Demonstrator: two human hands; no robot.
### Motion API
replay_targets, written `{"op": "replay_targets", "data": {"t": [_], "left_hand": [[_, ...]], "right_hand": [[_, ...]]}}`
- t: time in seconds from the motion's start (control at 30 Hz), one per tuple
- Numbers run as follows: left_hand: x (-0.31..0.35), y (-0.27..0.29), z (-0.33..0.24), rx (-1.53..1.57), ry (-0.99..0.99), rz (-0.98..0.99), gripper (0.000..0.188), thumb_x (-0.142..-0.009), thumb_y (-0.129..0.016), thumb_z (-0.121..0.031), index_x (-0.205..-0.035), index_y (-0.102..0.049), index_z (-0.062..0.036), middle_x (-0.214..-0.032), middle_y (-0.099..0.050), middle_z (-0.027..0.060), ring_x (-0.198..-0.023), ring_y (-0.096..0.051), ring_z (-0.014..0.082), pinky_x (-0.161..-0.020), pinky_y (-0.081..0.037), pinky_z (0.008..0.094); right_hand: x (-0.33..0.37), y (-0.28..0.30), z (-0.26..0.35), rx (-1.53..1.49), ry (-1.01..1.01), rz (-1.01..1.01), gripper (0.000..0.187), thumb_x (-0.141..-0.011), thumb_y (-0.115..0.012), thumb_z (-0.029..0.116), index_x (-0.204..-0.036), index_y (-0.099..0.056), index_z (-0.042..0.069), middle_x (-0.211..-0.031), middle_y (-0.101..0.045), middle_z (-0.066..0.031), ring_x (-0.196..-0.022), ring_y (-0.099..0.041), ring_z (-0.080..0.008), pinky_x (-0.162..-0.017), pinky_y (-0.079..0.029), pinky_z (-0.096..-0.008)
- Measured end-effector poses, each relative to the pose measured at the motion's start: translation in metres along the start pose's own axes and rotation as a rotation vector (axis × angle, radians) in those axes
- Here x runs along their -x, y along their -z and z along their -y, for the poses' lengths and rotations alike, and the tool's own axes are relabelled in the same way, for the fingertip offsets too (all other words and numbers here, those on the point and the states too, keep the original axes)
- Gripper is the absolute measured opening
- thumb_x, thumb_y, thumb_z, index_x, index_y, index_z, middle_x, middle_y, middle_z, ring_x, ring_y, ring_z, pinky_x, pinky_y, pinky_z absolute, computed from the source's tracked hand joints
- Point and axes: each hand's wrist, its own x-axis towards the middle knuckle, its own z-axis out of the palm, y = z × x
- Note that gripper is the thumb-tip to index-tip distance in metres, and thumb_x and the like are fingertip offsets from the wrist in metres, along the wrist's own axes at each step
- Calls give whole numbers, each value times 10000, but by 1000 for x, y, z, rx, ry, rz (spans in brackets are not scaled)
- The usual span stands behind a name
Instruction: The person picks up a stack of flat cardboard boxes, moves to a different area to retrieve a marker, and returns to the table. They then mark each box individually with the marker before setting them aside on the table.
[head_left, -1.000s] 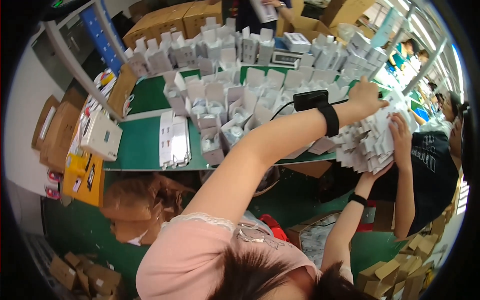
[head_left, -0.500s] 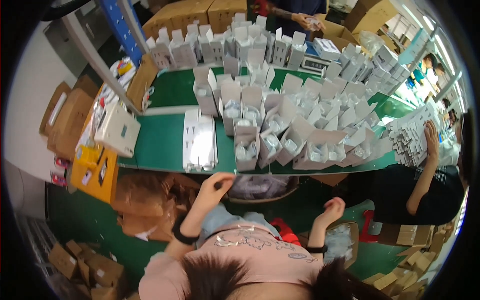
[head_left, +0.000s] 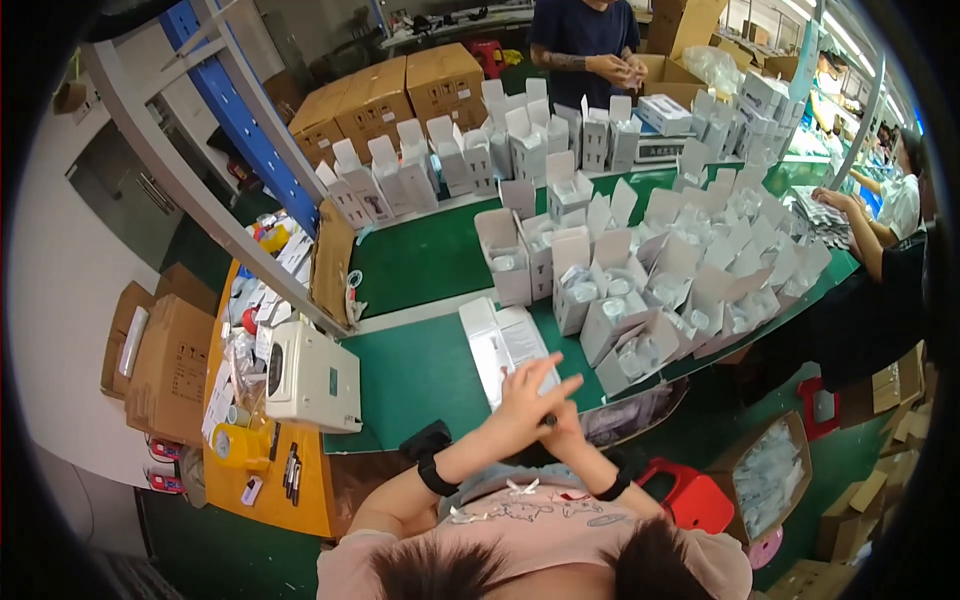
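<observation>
My left hand (head_left: pixel 518 408) is over the front edge of the green table, its fingers spread. My right hand (head_left: pixel 568 436) meets it from behind, and its fingers are mostly hidden. Between the two hands shows a small dark thing (head_left: pixel 549 420), too small to name. Just beyond my fingers lie flat white cartons (head_left: pixel 485 345), with a printed sheet or panel (head_left: pixel 522 338) beside them. To their right stand many open white boxes (head_left: pixel 612 325) with clear-wrapped items inside.
A cream machine (head_left: pixel 315 378) stands at the table's left, by an orange side table (head_left: pixel 300 500) with tape and pens. White boxes (head_left: pixel 455 160) line the back. One co-worker (head_left: pixel 585 50) stands behind; another's arm (head_left: pixel 850 215) is at right. A red stool (head_left: pixel 690 495) is near me.
My view has swung left. My two hands, apart before, have come together in front of me at the table edge. The co-worker's arm at right still rests on a stack of flat cartons.
</observation>
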Motion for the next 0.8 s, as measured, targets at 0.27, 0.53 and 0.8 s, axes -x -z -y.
{"op": "replay_targets", "data": {"t": [0.27,0.53,0.8], "left_hand": [[50,-40,111,481,467,69,725,-656,-668,-405,-1205,-388,-23,-1165,-405,234,-1080,-389,357,-908,-330,385],[96,-145,188,387,849,22,713,-599,-707,-424,-1038,-427,63,-1000,-511,261,-942,-493,401,-787,-425,407],[75,-139,167,272,1021,-50,695,-553,-756,-296,-1022,-367,39,-842,-569,183,-786,-560,343,-672,-458,399]], "right_hand": [[-8,-9,-29,-414,-509,-227,213,-765,-536,31,-977,-532,13,-717,-601,-68,-606,-569,-126,-544,-432,-219],[-10,-18,-74,-699,-642,-199,203,-767,-519,19,-968,-541,-1,-712,-586,-91,-632,-576,-142,-604,-451,-226],[-39,-70,-123,-464,-507,-39,195,-787,-540,73,-965,-532,-7,-796,-586,-108,-693,-589,-151,-648,-464,-241]]}}
